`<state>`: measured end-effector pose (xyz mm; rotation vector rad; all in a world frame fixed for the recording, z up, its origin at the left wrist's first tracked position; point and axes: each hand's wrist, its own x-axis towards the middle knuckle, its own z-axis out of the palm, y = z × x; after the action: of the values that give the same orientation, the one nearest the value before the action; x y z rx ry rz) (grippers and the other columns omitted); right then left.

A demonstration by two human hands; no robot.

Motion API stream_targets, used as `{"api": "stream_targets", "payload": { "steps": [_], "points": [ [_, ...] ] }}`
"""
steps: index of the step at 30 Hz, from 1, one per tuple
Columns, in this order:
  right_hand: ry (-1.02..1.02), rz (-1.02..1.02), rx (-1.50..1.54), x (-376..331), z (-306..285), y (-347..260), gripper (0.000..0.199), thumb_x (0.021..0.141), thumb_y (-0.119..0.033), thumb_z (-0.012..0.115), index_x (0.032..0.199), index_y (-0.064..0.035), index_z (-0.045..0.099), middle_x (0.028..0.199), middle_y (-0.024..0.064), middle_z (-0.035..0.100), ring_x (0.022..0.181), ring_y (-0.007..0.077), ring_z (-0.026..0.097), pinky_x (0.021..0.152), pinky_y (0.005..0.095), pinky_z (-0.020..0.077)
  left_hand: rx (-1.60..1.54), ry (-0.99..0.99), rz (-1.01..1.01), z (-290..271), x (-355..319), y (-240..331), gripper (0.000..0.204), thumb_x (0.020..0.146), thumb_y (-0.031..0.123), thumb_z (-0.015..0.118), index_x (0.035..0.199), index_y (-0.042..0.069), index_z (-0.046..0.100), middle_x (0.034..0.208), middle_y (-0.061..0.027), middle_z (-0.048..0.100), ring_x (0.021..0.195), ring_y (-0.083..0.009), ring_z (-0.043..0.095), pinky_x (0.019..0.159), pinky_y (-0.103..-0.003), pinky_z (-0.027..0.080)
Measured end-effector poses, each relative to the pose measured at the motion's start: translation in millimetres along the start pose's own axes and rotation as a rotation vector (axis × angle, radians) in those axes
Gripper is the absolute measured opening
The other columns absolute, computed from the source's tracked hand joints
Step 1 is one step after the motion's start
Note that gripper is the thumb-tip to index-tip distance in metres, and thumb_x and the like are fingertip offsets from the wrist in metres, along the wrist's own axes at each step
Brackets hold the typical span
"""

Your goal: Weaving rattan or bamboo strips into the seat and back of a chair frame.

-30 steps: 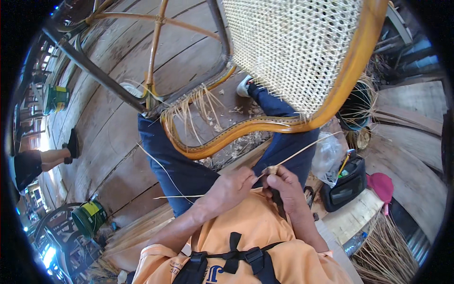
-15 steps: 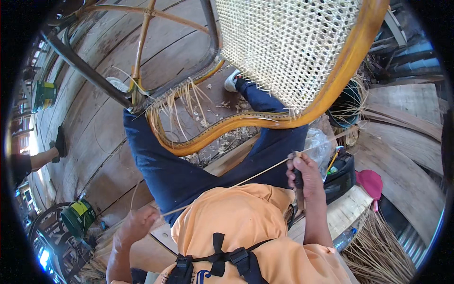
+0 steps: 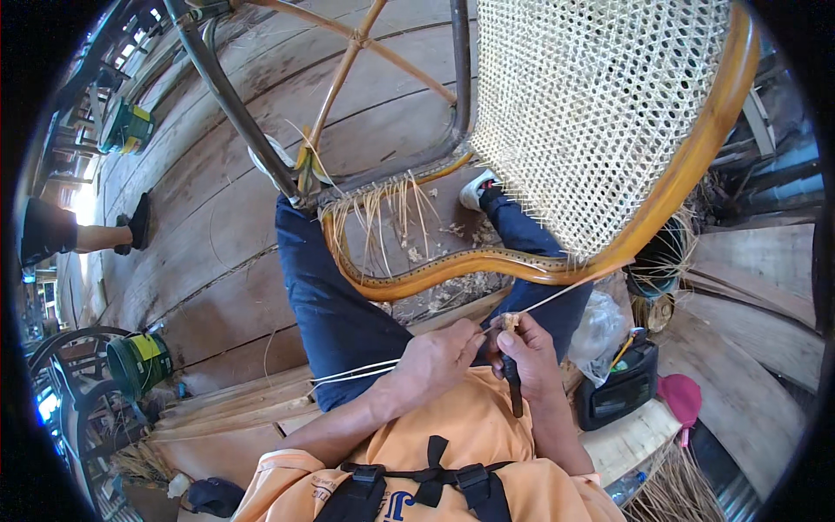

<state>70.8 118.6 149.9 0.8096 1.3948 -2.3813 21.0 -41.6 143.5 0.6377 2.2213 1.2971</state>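
Note:
Over my lap, my left hand (image 3: 439, 358) is closed in a pinch on a thin pale cane strand (image 3: 557, 294), right beside my right hand. My right hand (image 3: 532, 352) grips a dark-handled tool (image 3: 513, 387); its working end is hidden by the fingers. A small tan piece (image 3: 510, 322) shows at the top of that grip. The strand runs up right from the hands past the chair frame, and pale tails trail left of my left wrist. Beyond my hands stands a curved rattan chair frame (image 3: 417, 282) with a row of small holes and a woven cane panel (image 3: 600, 113).
Loose strands (image 3: 383, 209) hang from the frame's left side. To the right are a clear plastic bag (image 3: 598, 335), a black bag (image 3: 617, 387), a pink cap (image 3: 681, 398) and a cane bundle (image 3: 674, 487). Green buckets (image 3: 139, 365) and another person's leg (image 3: 100, 237) are at left.
My left hand has come in from the far left to meet my right hand, which moved slightly left and down. The strand stretched between them is now mostly drawn past. The view has shifted.

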Motion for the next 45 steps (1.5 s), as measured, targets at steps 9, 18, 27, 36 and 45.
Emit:
{"api": "stream_targets", "payload": {
  "steps": [9, 18, 27, 36, 45],
  "points": [
    [0.002, 0.074, 0.073, 3, -18, -10, 0.02, 0.082, -0.017, 0.06, 0.096, -0.0034, 0.054, 0.072, 0.005, 0.052, 0.052, 0.0128, 0.048, 0.04, 0.0238, 0.0403, 0.048, -0.078, 0.066, -61, -51, -18, 0.008, 0.083, 0.008, 0.053, 0.087, 0.001, 0.054, 0.072, -0.0162, 0.056, 0.066, -0.0349, 0.057, 0.055, -0.038, 0.048],
    [0.356, -0.221, 0.043, -7, -60, -36, 0.014, 0.089, -0.018, 0.049, 0.094, -0.005, 0.054, 0.073, 0.0026, 0.051, 0.052, 0.011, 0.048, 0.039, 0.0235, 0.0391, 0.228, 0.107, -0.214, -120, -93, -38, 0.008, 0.081, 0.01, 0.059, 0.085, 0.003, 0.06, 0.071, -0.0112, 0.056, 0.063, -0.0274, 0.057, 0.055, -0.034, 0.046],
    [0.003, -0.035, -1.074, 10, -16, 19, 0.038, 0.081, -0.021, 0.06, 0.112, -0.0018, 0.05, 0.088, 0.0185, 0.063, 0.082, 0.0316, 0.062, 0.074, 0.0347, 0.0469, -0.739, -0.057, -0.236, -63, 5, -35, 0.021, 0.092, 0.016, 0.047, 0.102, 0.0, 0.056, 0.079, -0.0061, 0.059, 0.066, -0.0121, 0.055, 0.061, -0.023, 0.045],
    [0.044, 0.101, -1.559, 15, -6, 6, 0.031, 0.08, -0.021, 0.059, 0.105, -0.0031, 0.055, 0.089, 0.0219, 0.061, 0.084, 0.0373, 0.059, 0.072, 0.0403, 0.0465, -0.968, -0.336, -0.371, -83, 13, -54, 0.023, 0.094, 0.019, 0.043, 0.108, 0.007, 0.057, 0.073, 0.0016, 0.059, 0.057, -0.0053, 0.049, 0.055, -0.017, 0.039],
    [0.076, -0.27, -0.363, 46, 63, -26, 0.012, 0.086, -0.012, 0.054, 0.084, -0.0011, 0.058, 0.062, -0.0003, 0.05, 0.051, 0.0055, 0.044, 0.049, 0.0207, 0.0376, -0.746, -0.383, -0.195, -82, 10, -58, 0.022, 0.093, 0.017, 0.043, 0.107, 0.006, 0.056, 0.072, 0.0024, 0.054, 0.057, -0.0035, 0.043, 0.052, -0.017, 0.038]
  ]
}}
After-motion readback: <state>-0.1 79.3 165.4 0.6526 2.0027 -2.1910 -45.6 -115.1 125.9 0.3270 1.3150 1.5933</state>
